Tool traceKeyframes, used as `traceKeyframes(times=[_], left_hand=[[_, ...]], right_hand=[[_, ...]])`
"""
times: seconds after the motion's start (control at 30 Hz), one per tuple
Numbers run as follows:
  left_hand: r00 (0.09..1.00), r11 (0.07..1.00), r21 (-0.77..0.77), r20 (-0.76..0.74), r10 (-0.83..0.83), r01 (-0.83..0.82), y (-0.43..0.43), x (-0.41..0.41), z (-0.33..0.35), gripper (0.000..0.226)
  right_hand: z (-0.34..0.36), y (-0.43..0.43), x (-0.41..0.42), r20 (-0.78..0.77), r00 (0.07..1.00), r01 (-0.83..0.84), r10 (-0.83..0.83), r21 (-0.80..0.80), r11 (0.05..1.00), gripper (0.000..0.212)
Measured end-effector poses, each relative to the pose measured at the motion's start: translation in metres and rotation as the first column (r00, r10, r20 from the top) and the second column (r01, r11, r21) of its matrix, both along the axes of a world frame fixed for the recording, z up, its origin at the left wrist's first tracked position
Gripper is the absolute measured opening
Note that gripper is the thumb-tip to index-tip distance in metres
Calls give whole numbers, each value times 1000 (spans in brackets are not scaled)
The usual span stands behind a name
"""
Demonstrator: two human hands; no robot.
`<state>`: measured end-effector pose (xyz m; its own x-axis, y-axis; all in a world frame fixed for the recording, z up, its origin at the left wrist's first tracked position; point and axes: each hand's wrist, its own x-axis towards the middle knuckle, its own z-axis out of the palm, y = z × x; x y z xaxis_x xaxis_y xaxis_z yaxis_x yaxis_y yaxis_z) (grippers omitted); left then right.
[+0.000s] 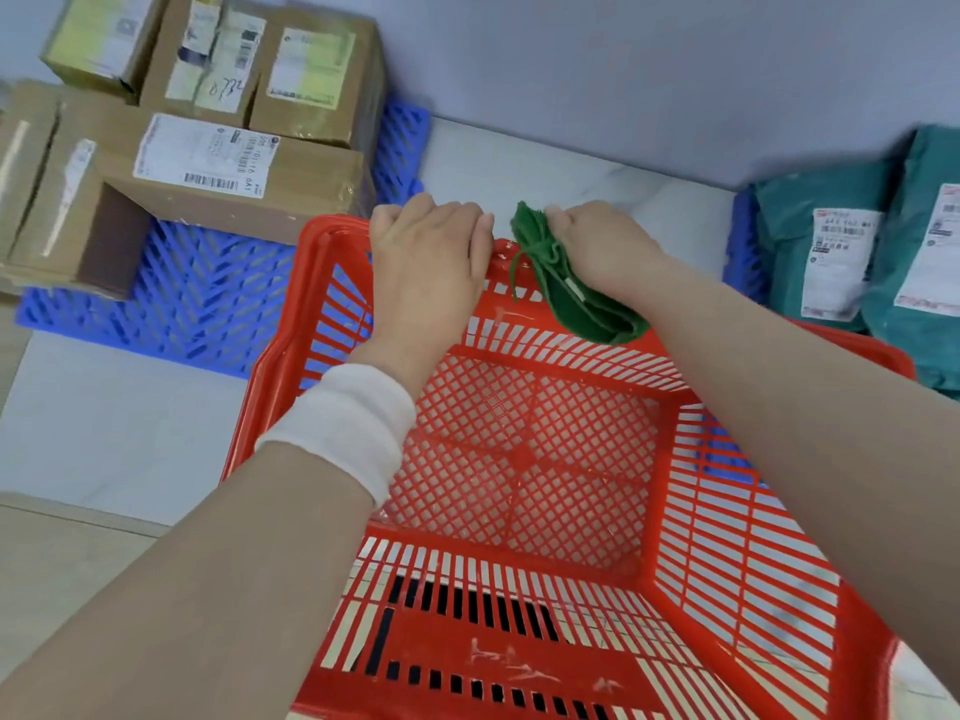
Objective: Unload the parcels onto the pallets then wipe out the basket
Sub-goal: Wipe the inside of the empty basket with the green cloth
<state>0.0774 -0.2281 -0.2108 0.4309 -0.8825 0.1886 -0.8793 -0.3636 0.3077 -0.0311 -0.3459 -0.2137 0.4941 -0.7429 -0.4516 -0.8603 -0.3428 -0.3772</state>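
On open floor (571, 163) between pallets (208, 309), left hand (426, 252) grips the far rim of the basket (332, 228), right hand (597, 246) apparently pinches a cloth (576, 298) there.

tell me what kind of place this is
Most likely a parcel depot or pickup point. Labelled cardboard boxes sit stacked on a blue pallet, teal mailer bags with shipping labels lie on a second pallet at the right, and a red basket is between them.

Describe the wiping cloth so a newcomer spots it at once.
Find the red plastic basket mid-view. At its far rim, the right hand grips a folded cloth. It alone is dark green and fuzzy, unlike the teal parcels to the right.
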Motion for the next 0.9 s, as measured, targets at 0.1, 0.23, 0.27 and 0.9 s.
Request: traceKeyframes(times=[0.1,0.23,0.27,0.9], left_hand=[[1000,1000,17,-15,-12,12,0,0,2,38],[999,1000,16,-32,-7,7,1,0,3,37],[1000,1000,17,-29,-7,8,1,0,3,37],[999,1000,3,-29,31,-31,-11,1,-3,34]], right_hand=[[10,1,0,99,991,96,-90,-65,993,39],[43,-2,-23,418,874,340,-247,-165,926,42],[52,-4,-33,501,822,404,-271,-176,898,39],[17,23,-50,-117,972,-232,204,-612,756,36]])
